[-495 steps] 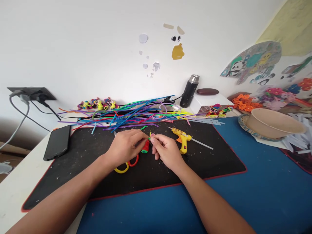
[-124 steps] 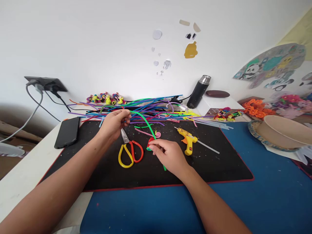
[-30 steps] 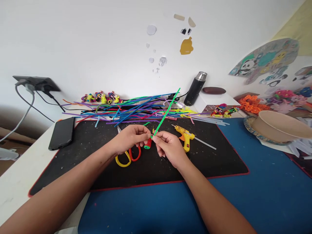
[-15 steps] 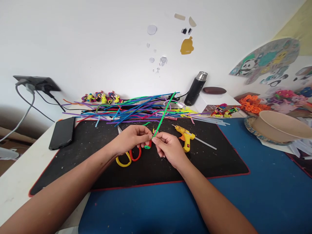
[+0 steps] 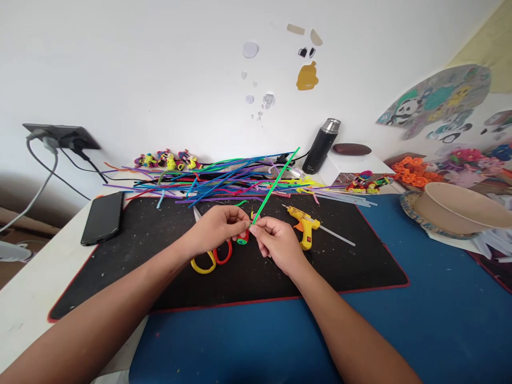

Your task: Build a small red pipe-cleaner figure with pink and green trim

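A straight green pipe cleaner (image 5: 276, 184) slants up and to the right, away from the fingertips of both hands. My right hand (image 5: 280, 242) pinches it near its lower end. My left hand (image 5: 218, 226) is closed, thumb against fingers, around a small red-and-green piece (image 5: 242, 239) that pokes out below the fingertips; most of it is hidden. A bit of yellow and pink shows just above the fingertips. Scissors (image 5: 204, 264) with yellow and red handles lie partly under my left hand. To the right of my right hand lies a yellow glue gun (image 5: 307, 226) with a glue stick in its back.
A black desk mat (image 5: 352, 266) lies under the hands, with a heap of coloured pipe cleaners (image 5: 224, 181) behind it. A phone (image 5: 103, 217) rests at left. A black flask (image 5: 321, 146), small pipe-cleaner figures (image 5: 170, 159) and a beige bowl (image 5: 464, 205) stand farther out.
The upper end of the green pipe cleaner has swung to the right and leans over more. Both hands keep nearly the same place and grip.
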{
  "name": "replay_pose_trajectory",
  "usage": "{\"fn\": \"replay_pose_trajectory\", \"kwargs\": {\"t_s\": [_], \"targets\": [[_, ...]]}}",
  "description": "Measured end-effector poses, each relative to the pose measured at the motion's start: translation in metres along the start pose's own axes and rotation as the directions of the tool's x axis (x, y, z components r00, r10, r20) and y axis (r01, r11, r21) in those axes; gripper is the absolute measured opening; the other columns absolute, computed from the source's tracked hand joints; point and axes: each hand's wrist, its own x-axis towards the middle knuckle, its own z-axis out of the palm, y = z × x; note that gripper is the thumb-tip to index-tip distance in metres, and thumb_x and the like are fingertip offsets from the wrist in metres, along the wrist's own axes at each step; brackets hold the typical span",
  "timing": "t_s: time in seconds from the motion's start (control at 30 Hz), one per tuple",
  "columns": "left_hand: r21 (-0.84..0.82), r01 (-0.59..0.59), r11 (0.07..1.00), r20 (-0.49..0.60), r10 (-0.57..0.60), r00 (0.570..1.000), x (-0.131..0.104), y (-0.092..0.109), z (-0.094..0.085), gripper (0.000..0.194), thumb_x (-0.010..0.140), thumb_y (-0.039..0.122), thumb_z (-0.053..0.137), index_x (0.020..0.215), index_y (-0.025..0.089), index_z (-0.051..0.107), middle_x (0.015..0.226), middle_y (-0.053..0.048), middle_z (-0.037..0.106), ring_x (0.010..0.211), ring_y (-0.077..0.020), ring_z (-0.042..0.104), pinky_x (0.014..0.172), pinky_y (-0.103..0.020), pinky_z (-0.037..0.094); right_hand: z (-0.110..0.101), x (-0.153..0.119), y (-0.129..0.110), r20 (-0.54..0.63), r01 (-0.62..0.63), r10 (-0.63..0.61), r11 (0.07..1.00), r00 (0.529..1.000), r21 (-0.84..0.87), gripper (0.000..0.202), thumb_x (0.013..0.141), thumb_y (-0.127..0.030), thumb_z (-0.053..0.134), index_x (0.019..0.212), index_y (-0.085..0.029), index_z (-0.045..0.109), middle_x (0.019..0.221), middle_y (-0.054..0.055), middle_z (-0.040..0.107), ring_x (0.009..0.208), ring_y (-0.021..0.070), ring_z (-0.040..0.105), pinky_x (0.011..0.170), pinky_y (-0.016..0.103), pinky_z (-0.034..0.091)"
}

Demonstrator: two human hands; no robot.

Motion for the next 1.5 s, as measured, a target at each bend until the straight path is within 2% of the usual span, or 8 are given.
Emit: {"fn": "replay_pose_trajectory", "kwargs": {"t_s": [0.17,0.43,0.7,0.87,1.03,1.23,1.37,1.5], "targets": [[0.061,-0.033,0.998,-0.008,0.034,0.999,0.000,-0.002,0.002,0.029,0.086,0.045,0.074,0.087,0.016,0.069,0.072,-0.002,0.071,0.062,-0.0119,0.058,0.056,-0.022,0.045,0.001,0.000,0.001,-0.007,-0.007,0.007,1.000,1.000,-0.008,0.027,0.089,-0.044,0.074,0.080,-0.020,0.067,0.053,-0.007,0.053,0.039,0.0070,0.044,0.039,0.020,0.031],[-0.073,0.030,0.997,0.067,-0.025,0.997,0.001,-0.001,-0.007,0.031,0.083,0.046,0.076,0.087,0.016,0.068,0.071,-0.002,0.071,0.059,-0.0115,0.059,0.053,-0.021,0.045,-0.002,-0.001,-0.005,0.051,-0.045,0.042,0.997,0.998,0.058,0.032,0.090,-0.051,0.073,0.085,-0.019,0.067,0.056,-0.006,0.057,0.041,0.0079,0.049,0.038,0.019,0.032],[-0.124,0.088,0.988,0.139,-0.071,0.988,0.002,-0.002,-0.008,0.028,0.080,0.042,0.076,0.085,0.016,0.067,0.069,0.000,0.069,0.057,-0.0108,0.059,0.051,-0.021,0.043,-0.007,0.000,-0.011,-0.018,-0.040,0.042,0.991,0.999,0.128,0.034,0.088,-0.052,0.075,0.091,-0.019,0.068,0.057,-0.006,0.057,0.042,0.0091,0.051,0.038,0.020,0.034],[-0.122,0.086,0.989,0.189,-0.062,0.980,0.002,-0.004,-0.005,0.032,0.082,0.046,0.078,0.087,0.016,0.069,0.070,-0.001,0.070,0.059,-0.0111,0.059,0.052,-0.021,0.044,-0.005,0.000,-0.010,0.009,-0.063,0.062,0.991,0.998,0.119,0.035,0.084,-0.052,0.079,0.088,-0.020,0.066,0.055,-0.006,0.057,0.041,0.0093,0.050,0.038,0.020,0.034],[-0.118,0.018,0.993,0.150,0.000,0.989,0.002,-0.004,-0.008,0.043,0.089,0.058,0.070,0.093,0.015,0.072,0.080,-0.006,0.075,0.063,-0.0135,0.062,0.055,-0.024,0.047,-0.005,0.001,-0.011,-0.075,-0.046,0.057,0.989,0.996,0.139,0.037,0.083,-0.054,0.078,0.084,-0.020,0.065,0.051,-0.007,0.054,0.040,0.0093,0.048,0.037,0.020,0.032],[0.197,-0.191,0.962,0.052,0.185,0.981,-0.004,-0.003,0.000,0.036,0.087,0.049,0.078,0.107,0.019,0.073,0.082,-0.002,0.076,0.073,-0.0169,0.069,0.067,-0.026,0.050,-0.004,0.001,-0.013,-0.122,-0.025,0.048,0.983,0.991,0.183,0.039,0.079,-0.054,0.081,0.079,-0.020,0.062,0.047,-0.009,0.045,0.038,0.0087,0.044,0.036,0.021,0.029],[0.510,-0.301,0.805,-0.005,0.353,0.936,-0.007,-0.005,0.007,0.026,0.092,0.046,0.074,0.102,0.023,0.076,0.081,0.000,0.077,0.071,-0.0153,0.067,0.064,-0.025,0.045,-0.002,0.000,-0.014,-0.137,-0.018,0.044,0.982,0.990,0.189,0.038,0.080,-0.054,0.081,0.078,-0.020,0.063,0.046,-0.010,0.044,0.037,0.0086,0.042,0.036,0.021,0.028],[0.646,-0.364,0.671,-0.002,0.479,0.878,-0.007,-0.007,0.009,0.022,0.096,0.041,0.071,0.105,0.021,0.075,0.081,0.000,0.077,0.073,-0.0159,0.069,0.066,-0.025,0.045,-0.002,0.000,-0.014,-0.133,-0.012,0.036,0.983,0.990,0.182,0.038,0.080,-0.054,0.080,0.078,-0.020,0.062,0.046,-0.010,0.044,0.037,0.0085,0.042,0.037,0.021,0.028]]}}
